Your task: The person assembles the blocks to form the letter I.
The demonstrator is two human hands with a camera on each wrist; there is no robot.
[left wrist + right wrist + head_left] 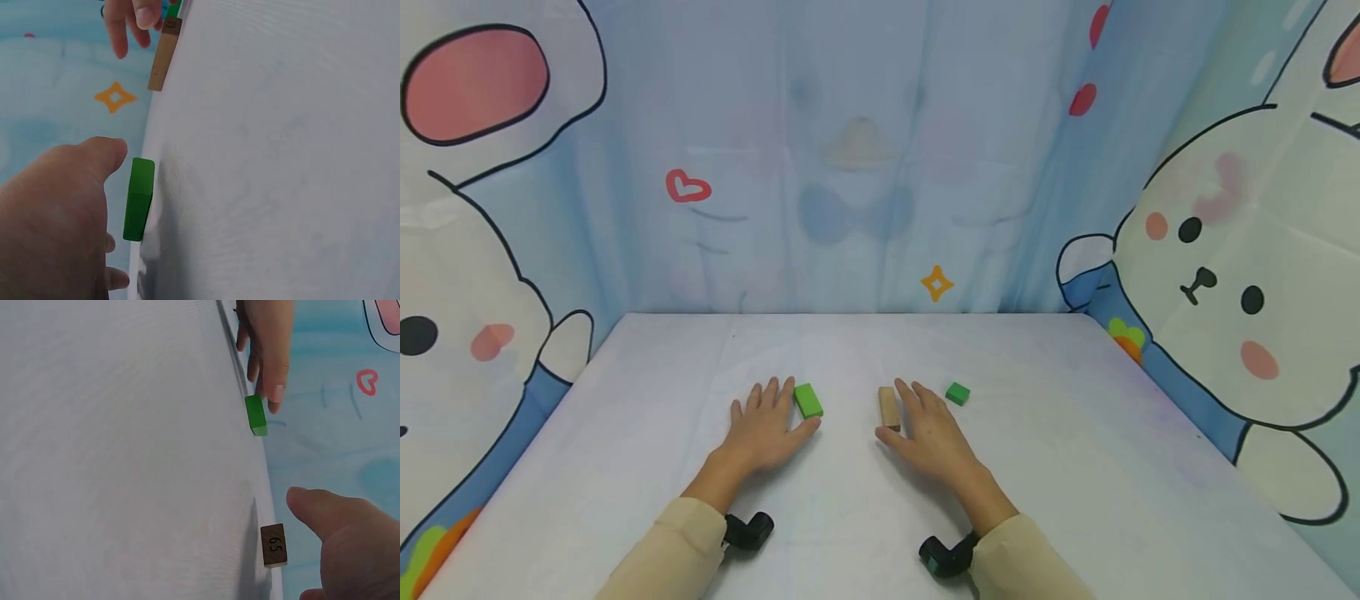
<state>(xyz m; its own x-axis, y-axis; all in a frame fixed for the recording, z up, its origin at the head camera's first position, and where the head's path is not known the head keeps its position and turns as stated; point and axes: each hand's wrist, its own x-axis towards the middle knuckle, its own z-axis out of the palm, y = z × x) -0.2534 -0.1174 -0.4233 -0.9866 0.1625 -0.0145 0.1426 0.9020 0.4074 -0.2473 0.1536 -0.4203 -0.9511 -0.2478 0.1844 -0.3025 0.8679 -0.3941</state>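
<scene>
My left hand (762, 435) is spread beside a light green block (808, 401) lying on the table, its index finger and thumb at the block's left and near sides. In the left wrist view this block (139, 200) lies just off the thumb. My right hand (934, 435) is spread over a plain wooden block (888, 407), thumb and forefinger on either side of it. A number is printed on that block's end (274, 544); a gap shows between it and the thumb in the right wrist view. I cannot tell whether either hand touches its block.
A smaller, darker green block (957, 393) lies just right of the right hand's fingertips. A white cloth covers the table (850, 517). Blue curtains (865, 208) with printed rabbits hang behind and along both sides. Black devices (748, 531) are strapped at the wrists.
</scene>
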